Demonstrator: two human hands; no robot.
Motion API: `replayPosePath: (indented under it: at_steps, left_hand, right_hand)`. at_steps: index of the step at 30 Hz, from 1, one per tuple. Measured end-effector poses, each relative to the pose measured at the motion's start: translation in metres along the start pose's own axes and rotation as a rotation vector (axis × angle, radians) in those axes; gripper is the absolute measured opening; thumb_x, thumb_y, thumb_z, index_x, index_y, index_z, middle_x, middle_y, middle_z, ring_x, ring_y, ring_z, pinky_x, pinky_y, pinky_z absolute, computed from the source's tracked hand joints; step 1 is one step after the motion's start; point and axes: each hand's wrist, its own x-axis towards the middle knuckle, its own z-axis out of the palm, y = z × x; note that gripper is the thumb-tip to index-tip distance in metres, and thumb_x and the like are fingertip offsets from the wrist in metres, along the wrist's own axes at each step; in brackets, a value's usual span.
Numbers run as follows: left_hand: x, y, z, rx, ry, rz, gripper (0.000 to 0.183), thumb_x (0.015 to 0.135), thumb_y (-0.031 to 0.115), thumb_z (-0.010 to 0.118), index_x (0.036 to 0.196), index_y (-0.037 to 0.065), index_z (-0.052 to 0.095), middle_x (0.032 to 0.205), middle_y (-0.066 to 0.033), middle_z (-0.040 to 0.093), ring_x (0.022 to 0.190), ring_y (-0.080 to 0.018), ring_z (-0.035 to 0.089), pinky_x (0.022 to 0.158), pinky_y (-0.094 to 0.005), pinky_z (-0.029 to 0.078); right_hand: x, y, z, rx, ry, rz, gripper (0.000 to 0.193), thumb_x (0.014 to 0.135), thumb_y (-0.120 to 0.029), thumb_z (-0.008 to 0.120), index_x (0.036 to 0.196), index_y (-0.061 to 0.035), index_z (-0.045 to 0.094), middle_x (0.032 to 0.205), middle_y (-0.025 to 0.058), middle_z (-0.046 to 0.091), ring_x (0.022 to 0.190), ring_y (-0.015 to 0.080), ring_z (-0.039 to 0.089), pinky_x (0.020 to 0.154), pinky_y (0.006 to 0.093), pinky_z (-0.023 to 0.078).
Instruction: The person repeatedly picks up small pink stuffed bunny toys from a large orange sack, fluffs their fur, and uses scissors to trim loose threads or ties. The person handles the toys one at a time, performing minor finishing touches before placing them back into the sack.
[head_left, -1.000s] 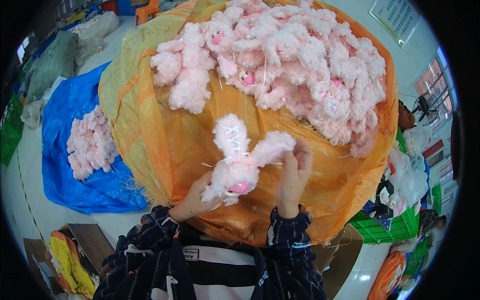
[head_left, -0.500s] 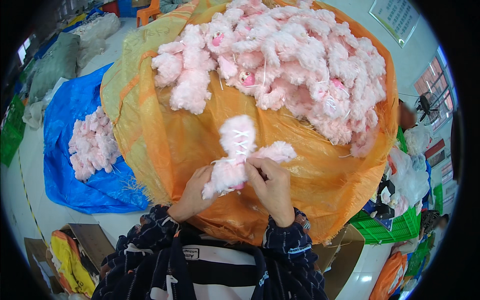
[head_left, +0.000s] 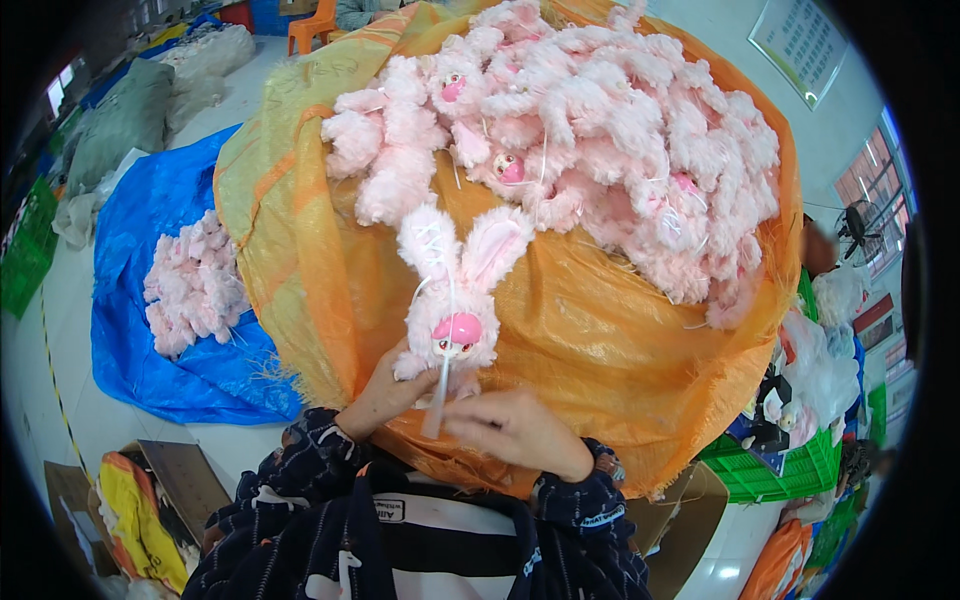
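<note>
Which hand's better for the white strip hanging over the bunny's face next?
Probably the right hand: it's beside the lower end of the white strip, while the left hand holds the plush bunny.

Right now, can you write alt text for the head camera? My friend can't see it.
A person's left hand holds a fluffy pink bunny toy; the blurred right hand is beside a dangling pale strip. Beyond, a big heap of pink toys lies on orange sheeting; left, a smaller pink pile lies on blue sheeting.
</note>
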Motion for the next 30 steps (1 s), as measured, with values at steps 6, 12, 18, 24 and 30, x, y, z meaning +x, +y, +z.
replayPosePath:
  at_steps: [6, 12, 18, 24, 30]
  left_hand:
    - [-0.001, -0.005, 0.001, 0.074, -0.053, 0.128, 0.047, 0.079, 0.015, 0.065, 0.119, 0.002, 0.046, 0.107, -0.0055, 0.056, 0.098, -0.0121, 0.051, 0.085, -0.0276, 0.041]
    - [-0.001, -0.019, 0.003, 0.064, -0.264, 0.241, 0.051, 0.075, 0.009, 0.067, 0.120, 0.002, 0.044, 0.111, -0.0057, 0.054, 0.101, -0.0132, 0.050, 0.087, -0.0276, 0.041]
    - [-0.005, -0.017, 0.002, 0.143, -0.397, 0.078, 0.057, 0.072, 0.010, 0.070, 0.121, 0.003, 0.043, 0.114, -0.0064, 0.052, 0.103, -0.0143, 0.048, 0.090, -0.0296, 0.038]
    - [-0.009, -0.015, 0.008, 0.024, -0.369, -0.097, 0.057, 0.075, 0.013, 0.067, 0.123, 0.002, 0.040, 0.114, -0.0069, 0.052, 0.105, -0.0146, 0.048, 0.091, -0.0296, 0.038]
    - [-0.009, -0.014, 0.009, -0.129, -0.414, -0.259, 0.058, 0.076, 0.011, 0.065, 0.126, 0.003, 0.038, 0.118, -0.0064, 0.050, 0.108, -0.0159, 0.046, 0.094, -0.0305, 0.036]
  right_hand:
    - [-0.010, 0.026, -0.030, 0.197, 0.369, 0.179, 0.020, 0.084, -0.011, 0.058, 0.100, 0.0005, 0.060, 0.086, 0.0015, 0.063, 0.074, 0.0061, 0.055, 0.066, 0.0212, 0.046]
    - [0.005, 0.041, -0.027, 0.391, 0.438, 0.242, 0.027, 0.083, -0.012, 0.058, 0.105, 0.0033, 0.056, 0.095, 0.0074, 0.061, 0.084, 0.0104, 0.056, 0.073, 0.0232, 0.046]
    - [0.019, 0.043, -0.008, 0.910, 0.385, 0.177, 0.030, 0.082, -0.012, 0.059, 0.109, 0.0015, 0.054, 0.101, 0.0087, 0.059, 0.090, 0.0156, 0.057, 0.077, 0.0275, 0.048]
    - [0.016, 0.047, -0.009, 0.933, 0.422, 0.183, 0.033, 0.081, -0.010, 0.057, 0.111, 0.0028, 0.052, 0.102, 0.0103, 0.059, 0.090, 0.0180, 0.058, 0.078, 0.0297, 0.048]
    - [0.022, 0.047, -0.008, 0.898, 0.530, 0.179, 0.039, 0.080, -0.009, 0.060, 0.115, 0.0014, 0.048, 0.106, 0.0084, 0.056, 0.094, 0.0157, 0.055, 0.079, 0.0284, 0.046]
